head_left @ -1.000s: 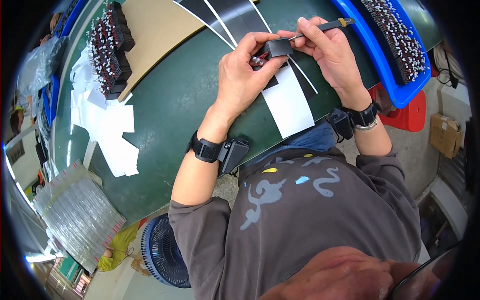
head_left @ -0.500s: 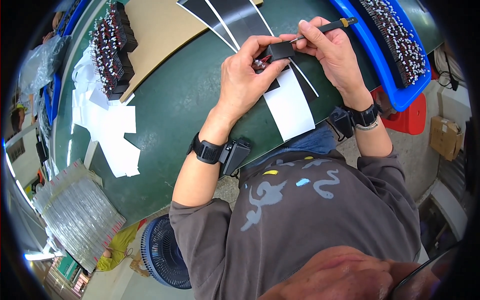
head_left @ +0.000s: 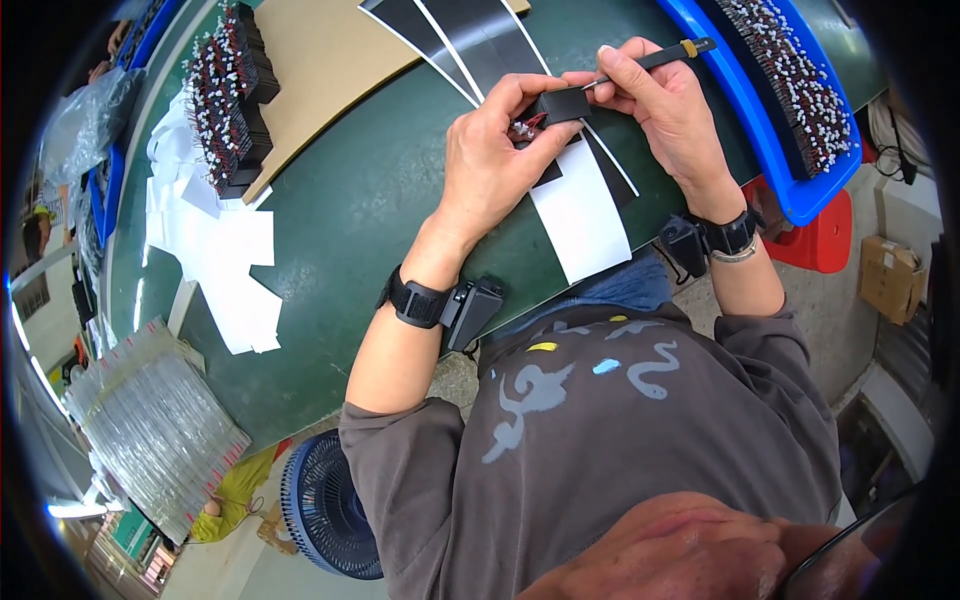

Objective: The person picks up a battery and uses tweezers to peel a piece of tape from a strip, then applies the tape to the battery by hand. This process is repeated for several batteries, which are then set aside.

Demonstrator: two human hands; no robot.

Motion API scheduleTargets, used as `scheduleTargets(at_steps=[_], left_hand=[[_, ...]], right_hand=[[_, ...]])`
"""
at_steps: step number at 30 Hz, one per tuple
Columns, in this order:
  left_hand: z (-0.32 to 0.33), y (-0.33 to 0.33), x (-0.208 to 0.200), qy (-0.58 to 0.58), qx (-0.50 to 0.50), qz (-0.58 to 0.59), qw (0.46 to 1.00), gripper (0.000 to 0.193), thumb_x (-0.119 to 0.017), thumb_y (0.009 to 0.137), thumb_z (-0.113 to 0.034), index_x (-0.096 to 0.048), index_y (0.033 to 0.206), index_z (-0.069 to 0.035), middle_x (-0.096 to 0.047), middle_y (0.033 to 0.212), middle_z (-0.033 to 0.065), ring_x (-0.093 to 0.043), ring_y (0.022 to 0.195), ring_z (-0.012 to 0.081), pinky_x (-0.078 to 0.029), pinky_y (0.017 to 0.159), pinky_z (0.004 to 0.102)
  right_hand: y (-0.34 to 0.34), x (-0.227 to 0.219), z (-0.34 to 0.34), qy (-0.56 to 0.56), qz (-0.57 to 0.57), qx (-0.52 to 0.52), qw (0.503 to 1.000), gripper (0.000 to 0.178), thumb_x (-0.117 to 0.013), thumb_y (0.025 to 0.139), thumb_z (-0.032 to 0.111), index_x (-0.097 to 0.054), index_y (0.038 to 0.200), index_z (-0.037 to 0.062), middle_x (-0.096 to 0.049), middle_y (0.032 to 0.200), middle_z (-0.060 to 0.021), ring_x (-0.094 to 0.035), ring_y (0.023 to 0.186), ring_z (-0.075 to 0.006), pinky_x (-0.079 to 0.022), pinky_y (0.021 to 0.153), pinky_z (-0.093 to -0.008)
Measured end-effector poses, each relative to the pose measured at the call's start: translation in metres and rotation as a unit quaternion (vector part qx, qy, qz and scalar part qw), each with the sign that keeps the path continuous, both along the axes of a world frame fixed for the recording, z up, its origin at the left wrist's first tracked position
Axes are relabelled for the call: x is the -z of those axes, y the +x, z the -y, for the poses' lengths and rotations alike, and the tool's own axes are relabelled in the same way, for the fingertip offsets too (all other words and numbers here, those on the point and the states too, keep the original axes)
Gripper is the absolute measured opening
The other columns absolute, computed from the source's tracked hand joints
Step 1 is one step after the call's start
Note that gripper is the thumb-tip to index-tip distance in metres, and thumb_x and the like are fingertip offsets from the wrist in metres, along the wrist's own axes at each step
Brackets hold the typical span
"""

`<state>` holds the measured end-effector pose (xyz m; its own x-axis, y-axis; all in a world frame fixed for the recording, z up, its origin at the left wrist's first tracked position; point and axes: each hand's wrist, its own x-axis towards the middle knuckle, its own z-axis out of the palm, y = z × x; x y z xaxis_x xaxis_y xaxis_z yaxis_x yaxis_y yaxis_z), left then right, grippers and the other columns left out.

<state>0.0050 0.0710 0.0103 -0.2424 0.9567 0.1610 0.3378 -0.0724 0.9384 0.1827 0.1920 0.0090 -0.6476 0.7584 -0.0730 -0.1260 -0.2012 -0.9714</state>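
Note:
My left hand (head_left: 485, 165) is closed round a small black box (head_left: 565, 106). Red wires with a pale connector come out of the box by my palm. Between the thumb and fingers of my right hand (head_left: 675, 125) is a pair of black tweezers (head_left: 662, 56) with a yellow band near its back end. The thin tip of the tweezers meets the box's right edge; whether it touches cannot be made out. Below the box lies a white sheet (head_left: 582, 225), reaching to the table edge. Black strips with white borders (head_left: 485, 45) lie just beyond my hands.
On a brown board (head_left: 330, 50) at the left stand several wired black boxes (head_left: 255, 95). White paper scraps (head_left: 235, 290) lie beside them. A blue tray (head_left: 795, 195) at the right holds more boxes. A bundle of clear plastic (head_left: 160, 410) rests at the lower left, near a blue fan (head_left: 330, 505).
Both hands stay almost in place, with the box and tweezers shifted very slightly to the right and down. Both grips are the same.

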Motion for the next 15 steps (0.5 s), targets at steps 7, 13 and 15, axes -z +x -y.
scheduleTargets(at_steps=[7,13,15], left_hand=[[0.0001,-0.0009,0.0004,-0.007,0.0,-0.005,1.0,0.037,-0.082,0.082,-0.017,-0.067,0.114,-0.006,-0.076,0.097,0.0106,-0.075,0.09,0.0206,-0.058,0.077,0.0304],[-0.0006,0.0008,0.0024,0.014,-0.001,0.014,1.0,0.038,-0.082,0.082,-0.017,-0.069,0.116,-0.008,-0.076,0.097,0.0086,-0.072,0.08,0.0167,-0.057,0.074,0.0288],[-0.0006,0.0016,0.0005,0.023,-0.001,0.015,1.0,0.037,-0.082,0.082,-0.017,-0.07,0.116,-0.008,-0.076,0.097,0.008,-0.071,0.078,0.0157,-0.056,0.072,0.0282]], right_hand=[[-0.0018,-0.0015,0.0011,0.003,0.004,0.003,1.0,0.022,-0.061,0.104,0.025,-0.063,0.091,0.0069,-0.069,0.085,-0.0045,-0.071,0.108,-0.0211,-0.055,0.088,-0.0241],[-0.0006,0.0005,0.0001,0.009,0.013,0.006,1.0,0.021,-0.063,0.103,0.025,-0.063,0.093,0.0071,-0.068,0.084,-0.0034,-0.071,0.098,-0.0155,-0.055,0.085,-0.0231],[0.0016,0.0007,-0.0011,0.01,0.028,0.009,1.0,0.02,-0.063,0.103,0.025,-0.063,0.094,0.007,-0.068,0.083,-0.0029,-0.07,0.092,-0.0123,-0.056,0.084,-0.0231]])
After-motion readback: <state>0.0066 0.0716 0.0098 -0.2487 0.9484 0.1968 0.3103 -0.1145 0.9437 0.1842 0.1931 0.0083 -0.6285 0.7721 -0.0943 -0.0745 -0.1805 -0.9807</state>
